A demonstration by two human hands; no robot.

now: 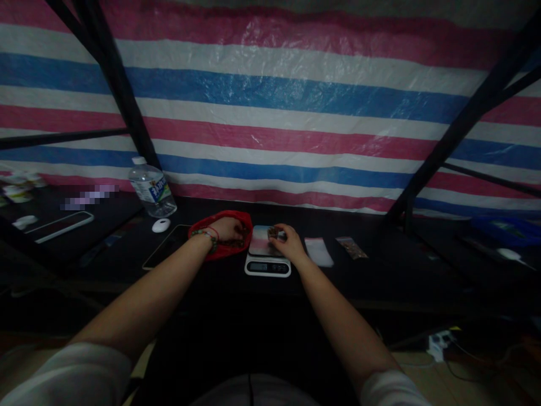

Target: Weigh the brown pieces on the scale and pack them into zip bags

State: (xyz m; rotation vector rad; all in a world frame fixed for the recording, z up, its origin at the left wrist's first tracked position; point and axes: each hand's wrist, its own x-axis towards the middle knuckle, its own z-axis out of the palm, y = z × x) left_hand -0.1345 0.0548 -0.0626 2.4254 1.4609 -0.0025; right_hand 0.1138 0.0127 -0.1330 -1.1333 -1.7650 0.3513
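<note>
A red bowl sits on the dark table, and my left hand reaches down into it, fingers curled among small brown pieces. Right of the bowl stands a white digital scale with a shiny platform. My right hand rests over the platform, fingers pinched on a small bag or pile of brown pieces at its back edge. Whether the left hand actually holds pieces is hidden by the bowl's rim.
A plastic water bottle and a white mouse stand left of the bowl, beside a tablet. A clear small bag and a filled bag lie right of the scale. A striped tarp hangs behind.
</note>
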